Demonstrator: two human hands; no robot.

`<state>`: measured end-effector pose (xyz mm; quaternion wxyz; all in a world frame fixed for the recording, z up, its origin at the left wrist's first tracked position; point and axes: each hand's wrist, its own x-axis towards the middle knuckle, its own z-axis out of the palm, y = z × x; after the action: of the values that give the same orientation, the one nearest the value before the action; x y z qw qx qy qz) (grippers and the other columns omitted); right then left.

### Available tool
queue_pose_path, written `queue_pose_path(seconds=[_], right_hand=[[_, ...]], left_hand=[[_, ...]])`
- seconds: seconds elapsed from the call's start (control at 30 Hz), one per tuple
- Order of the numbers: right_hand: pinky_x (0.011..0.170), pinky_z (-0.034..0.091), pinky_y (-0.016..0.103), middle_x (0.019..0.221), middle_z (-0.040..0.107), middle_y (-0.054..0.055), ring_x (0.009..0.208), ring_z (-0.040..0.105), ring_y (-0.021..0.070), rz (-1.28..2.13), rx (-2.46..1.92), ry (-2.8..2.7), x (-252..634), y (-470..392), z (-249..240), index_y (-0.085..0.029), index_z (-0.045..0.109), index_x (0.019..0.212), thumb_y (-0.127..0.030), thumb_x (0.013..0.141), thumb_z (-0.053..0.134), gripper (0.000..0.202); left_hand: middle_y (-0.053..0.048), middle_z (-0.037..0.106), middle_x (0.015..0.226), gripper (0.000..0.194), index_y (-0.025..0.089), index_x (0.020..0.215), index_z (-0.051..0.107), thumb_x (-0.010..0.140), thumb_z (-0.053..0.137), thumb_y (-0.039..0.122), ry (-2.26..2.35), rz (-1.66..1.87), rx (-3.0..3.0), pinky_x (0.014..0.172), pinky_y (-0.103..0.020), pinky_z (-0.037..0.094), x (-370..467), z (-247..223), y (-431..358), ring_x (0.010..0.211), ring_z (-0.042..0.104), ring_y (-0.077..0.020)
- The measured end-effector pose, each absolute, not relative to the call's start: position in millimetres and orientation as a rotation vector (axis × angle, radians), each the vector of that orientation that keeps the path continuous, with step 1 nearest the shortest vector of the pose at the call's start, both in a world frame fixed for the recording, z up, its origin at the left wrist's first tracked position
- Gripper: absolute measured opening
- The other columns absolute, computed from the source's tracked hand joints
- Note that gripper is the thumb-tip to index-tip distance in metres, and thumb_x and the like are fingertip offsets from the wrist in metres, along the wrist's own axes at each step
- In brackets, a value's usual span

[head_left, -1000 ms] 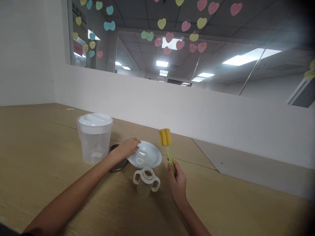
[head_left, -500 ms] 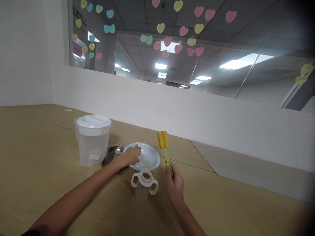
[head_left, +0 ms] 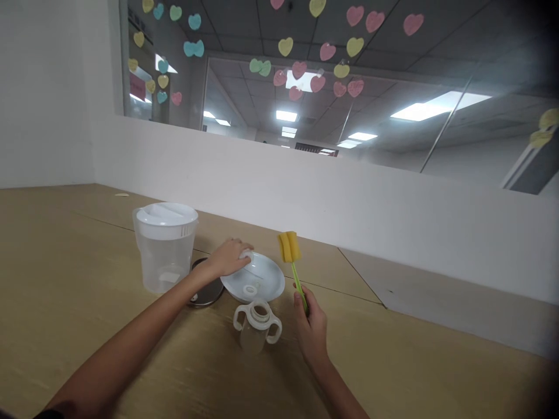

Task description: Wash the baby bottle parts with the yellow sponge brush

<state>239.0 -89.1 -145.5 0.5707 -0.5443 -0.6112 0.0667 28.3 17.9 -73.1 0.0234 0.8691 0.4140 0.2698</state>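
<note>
My right hand (head_left: 311, 323) is closed around the green handle of a yellow sponge brush (head_left: 289, 247), held with its head up. My left hand (head_left: 230, 257) is over the far left rim of a white bowl (head_left: 273, 279), its fingers curled on a small whitish, see-through piece (head_left: 247, 255) that they partly cover. A white ring-shaped piece (head_left: 250, 290) lies in the bowl, with other small clear parts near it. In front of the bowl stands a two-handled baby bottle (head_left: 254, 331), upright and without a lid.
A clear pitcher (head_left: 163, 256) with a white lid stands to the left. Between it and the bowl is a round metal tray (head_left: 209, 295), partly behind my left forearm, with a small pale item on it. A white wall (head_left: 262, 180) runs behind the wooden table (head_left: 393, 361).
My left hand has risen from inside the bowl to its far left rim, carrying a small whitish piece. The ring-shaped piece now shows clearly. My right hand with the brush has hardly moved.
</note>
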Motion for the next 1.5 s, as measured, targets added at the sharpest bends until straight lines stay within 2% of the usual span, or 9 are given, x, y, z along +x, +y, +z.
queue_pose_path(seconds=[0.13,0.27,0.37,0.5,0.63,0.87,1.0,1.23,1.5], right_hand=[[0.070,0.045,0.024,0.093,0.065,0.007,0.079,0.059,0.0178,0.145,-1.251,-1.581,233,-90,-151,-0.012,0.057,0.107,-0.041,0.088,0.038,0.040],[0.061,0.045,0.023,0.077,0.064,0.004,0.063,0.056,0.0147,0.104,-1.270,-1.682,231,-91,-156,-0.011,0.056,0.110,-0.039,0.089,0.035,0.041],[0.060,0.045,0.023,0.079,0.065,0.004,0.064,0.057,0.0146,0.048,-1.269,-1.686,233,-90,-155,-0.011,0.058,0.107,-0.039,0.089,0.035,0.040],[0.057,0.045,0.022,0.074,0.065,0.004,0.058,0.056,0.0135,0.008,-1.220,-1.732,232,-91,-158,-0.011,0.059,0.105,-0.036,0.088,0.037,0.038],[0.052,0.044,0.022,0.066,0.063,0.003,0.051,0.053,0.0129,0.004,-1.198,-1.729,230,-92,-162,-0.011,0.062,0.103,-0.037,0.087,0.038,0.038],[0.053,0.044,0.022,0.069,0.063,0.003,0.055,0.054,0.0136,0.086,-1.245,-1.632,229,-95,-152,-0.012,0.062,0.100,-0.043,0.086,0.039,0.041],[0.062,0.046,0.024,0.082,0.066,0.006,0.070,0.058,0.0167,0.115,-1.247,-1.498,228,-96,-148,-0.011,0.060,0.101,-0.043,0.086,0.038,0.041],[0.058,0.046,0.024,0.082,0.066,0.006,0.063,0.058,0.0157,-0.027,-1.205,-1.549,231,-94,-160,-0.013,0.060,0.103,-0.042,0.086,0.039,0.039],[0.055,0.044,0.022,0.077,0.064,0.005,0.060,0.055,0.0135,-0.118,-1.153,-1.480,238,-97,-156,-0.013,0.061,0.099,-0.038,0.086,0.041,0.033]], left_hand=[[-0.007,0.059,0.096,0.038,0.017,0.114,0.055,0.083,0.042,0.035,1.129,1.313,2.262,0.080,-0.031,0.045,25,-59,12,0.086,0.056,-0.0173],[-0.005,0.052,0.096,0.039,0.016,0.106,0.049,0.076,0.052,0.041,0.874,1.554,1.827,0.065,-0.025,0.048,31,-54,8,0.067,0.054,-0.0091],[-0.003,0.049,0.100,0.039,0.018,0.101,0.042,0.071,0.059,0.038,0.790,1.697,1.632,0.064,-0.023,0.048,35,-53,5,0.067,0.055,-0.0067],[-0.002,0.051,0.099,0.044,0.020,0.109,0.038,0.071,0.059,0.029,0.733,1.515,1.795,0.068,-0.022,0.048,37,-56,-2,0.076,0.056,-0.0087],[-0.003,0.052,0.099,0.041,0.022,0.112,0.051,0.072,0.055,0.023,0.888,1.328,2.112,0.074,-0.027,0.049,35,-57,-6,0.079,0.054,-0.0122],[-0.005,0.049,0.106,0.044,0.023,0.116,0.052,0.073,0.056,0.028,1.040,1.506,2.149,0.075,-0.027,0.049,26,-46,-10,0.083,0.053,-0.0132],[-0.005,0.048,0.111,0.043,0.023,0.117,0.050,0.074,0.054,0.027,1.047,1.655,2.148,0.079,-0.029,0.047,29,-45,-19,0.086,0.054,-0.0134],[-0.005,0.053,0.108,0.050,0.021,0.118,0.040,0.072,0.056,0.030,0.963,1.107,2.424,0.077,-0.030,0.046,27,-49,-23,0.083,0.056,-0.0159],[-0.016,0.052,0.114,0.045,0.016,0.116,0.051,0.072,0.047,0.024,1.878,0.313,2.587,0.079,-0.037,0.044,-19,-51,14,0.095,0.057,-0.0284]])
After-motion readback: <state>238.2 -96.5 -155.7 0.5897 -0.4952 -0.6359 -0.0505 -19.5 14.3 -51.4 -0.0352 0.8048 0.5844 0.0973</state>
